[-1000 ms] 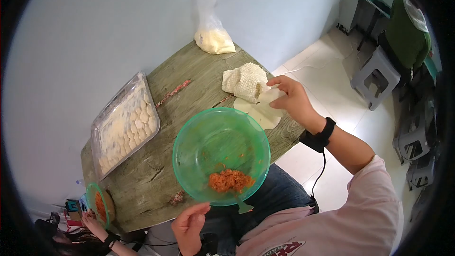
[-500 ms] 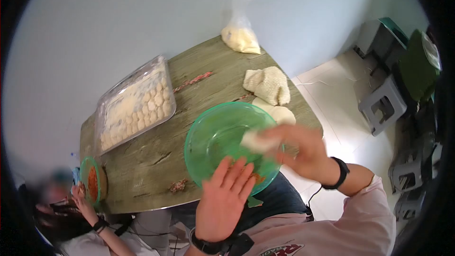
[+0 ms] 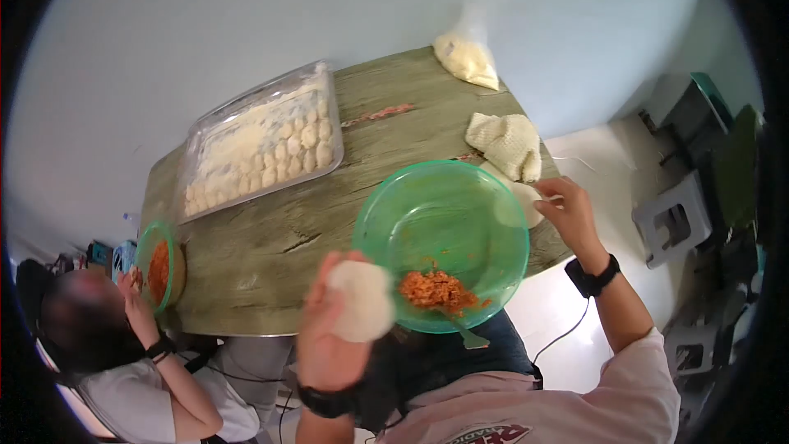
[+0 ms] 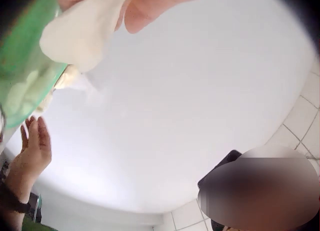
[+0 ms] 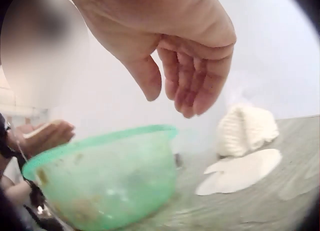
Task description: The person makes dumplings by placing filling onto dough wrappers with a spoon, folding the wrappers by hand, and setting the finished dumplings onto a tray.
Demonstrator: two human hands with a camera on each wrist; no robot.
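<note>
The big green bowl (image 3: pixel 411 226) sits at the near edge of the worktop (image 3: pixel 255 259), a heap of orange filling (image 3: pixel 436 289) against its near side and a green handle (image 3: pixel 472 338) poking out over the rim. Just left of the bowl, the left hand (image 3: pixel 325 349) is palm up, one round white wrapper (image 3: pixel 363 302) lying across its fingers. The right hand (image 3: pixel 569 209) hangs beside the bowl's right rim with nothing in it — fingers loosely bent, a gap to the thumb. Close under it, right of the bowl, overlapping wrappers (image 5: pixel 245 173) lie flat, with a knobbly cream cloth (image 5: pixel 247 131) just behind them.

Beyond the bowl and to its left I can see a clear tray (image 3: pixel 338 144): rows of pale dumplings (image 3: pixel 308 146) along the side nearer the bowl, loose white flour (image 3: pixel 246 136) over the rest. Past the bowl at the far corner, a clear bag (image 3: pixel 474 26) holds something pale yellow in its bottom. Well left of the bowl, another person (image 3: pixel 140 390) works over a second bowl (image 3: pixel 172 267) — orange filling in that one too.
</note>
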